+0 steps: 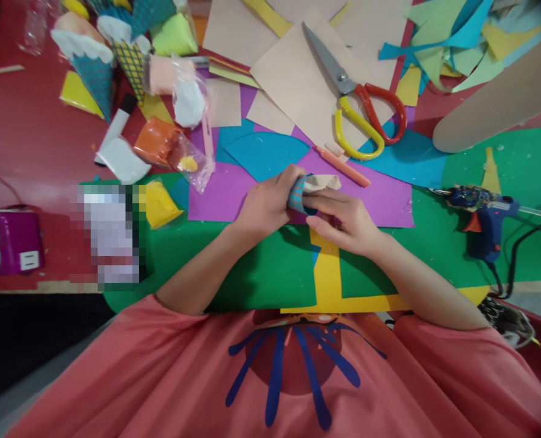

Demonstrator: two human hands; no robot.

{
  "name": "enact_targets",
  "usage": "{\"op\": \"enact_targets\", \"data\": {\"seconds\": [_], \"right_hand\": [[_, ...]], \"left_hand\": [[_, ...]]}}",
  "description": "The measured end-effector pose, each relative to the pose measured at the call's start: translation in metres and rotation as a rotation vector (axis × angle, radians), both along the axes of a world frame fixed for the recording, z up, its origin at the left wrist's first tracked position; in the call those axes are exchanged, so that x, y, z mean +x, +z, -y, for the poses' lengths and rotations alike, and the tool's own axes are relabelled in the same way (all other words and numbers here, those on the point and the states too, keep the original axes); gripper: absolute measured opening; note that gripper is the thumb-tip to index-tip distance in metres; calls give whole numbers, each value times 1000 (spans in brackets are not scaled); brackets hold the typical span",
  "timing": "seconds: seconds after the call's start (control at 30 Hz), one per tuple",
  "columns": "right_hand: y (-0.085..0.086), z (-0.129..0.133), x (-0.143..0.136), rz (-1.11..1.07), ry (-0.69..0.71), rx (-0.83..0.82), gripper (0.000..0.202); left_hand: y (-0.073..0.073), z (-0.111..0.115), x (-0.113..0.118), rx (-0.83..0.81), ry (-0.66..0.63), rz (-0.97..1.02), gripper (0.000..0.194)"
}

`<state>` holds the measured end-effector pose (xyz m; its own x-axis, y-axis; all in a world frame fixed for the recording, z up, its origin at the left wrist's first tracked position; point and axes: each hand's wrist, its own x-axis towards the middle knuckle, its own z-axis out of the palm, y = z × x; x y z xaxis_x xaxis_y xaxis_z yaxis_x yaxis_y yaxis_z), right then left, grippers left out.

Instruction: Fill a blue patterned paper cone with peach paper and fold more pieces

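My left hand (265,207) is wrapped around a small blue paper cone (296,193) with an orange pattern. The cone lies on its side, its wide mouth turned to the right, and its tip is hidden in my palm. Crumpled cream paper (323,182) sticks out of the mouth. My right hand (352,220) is at that mouth, its fingers reaching in along the crumpled paper and its thumb below the rim. How far the fingertips go inside is hidden. Beneath both hands are purple card (384,204) and a green sheet (252,267).
Scissors (342,79) and a pink pen-like tool (343,165) lie beyond my hands. A glue gun (489,225) with its cord lies at right, near a cardboard tube (493,100). At left are finished-looking cones (92,76), clay packets (158,204) and a purple box (10,243).
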<state>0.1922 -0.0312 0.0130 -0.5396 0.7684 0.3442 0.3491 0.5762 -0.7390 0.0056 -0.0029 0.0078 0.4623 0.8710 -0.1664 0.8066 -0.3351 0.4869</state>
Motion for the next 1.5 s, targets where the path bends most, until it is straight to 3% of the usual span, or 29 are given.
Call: {"op": "enact_targets", "data": {"seconds": [0.2, 0.33, 0.47, 0.6, 0.7, 0.8, 0.93, 1.1, 1.2, 1.5], "right_hand": [[0, 3, -4, 118, -17, 16, 35], [2, 4, -4, 172, -87, 22, 38], [-1, 3, -4, 175, -119, 101, 37], [-3, 4, 0, 69, -136, 256, 24], [2, 2, 4, -74, -258, 395, 27], [9, 0, 6, -152, -376, 351, 37], [9, -1, 4, -103, -274, 214, 40], [0, 1, 2, -31, -207, 374, 41], [-4, 2, 1, 10, -151, 384, 38], [-3, 5, -6, 116, -75, 329, 25]], "left_hand": [[-1, 2, 1, 21, -7, 69, 40], [-8, 2, 1, 54, -13, 235, 55], [-11, 1, 1, 76, -30, 382, 52], [-9, -1, -1, 56, 13, 405, 45], [-8, -2, -1, 56, 24, 375, 45], [-13, -1, -1, 74, -37, 388, 52], [-17, 0, -1, 83, -61, 428, 55], [-6, 0, -2, 29, 4, 377, 45], [-1, 0, -2, -15, 34, 322, 47], [-9, 2, -4, 80, -16, 132, 41]]}}
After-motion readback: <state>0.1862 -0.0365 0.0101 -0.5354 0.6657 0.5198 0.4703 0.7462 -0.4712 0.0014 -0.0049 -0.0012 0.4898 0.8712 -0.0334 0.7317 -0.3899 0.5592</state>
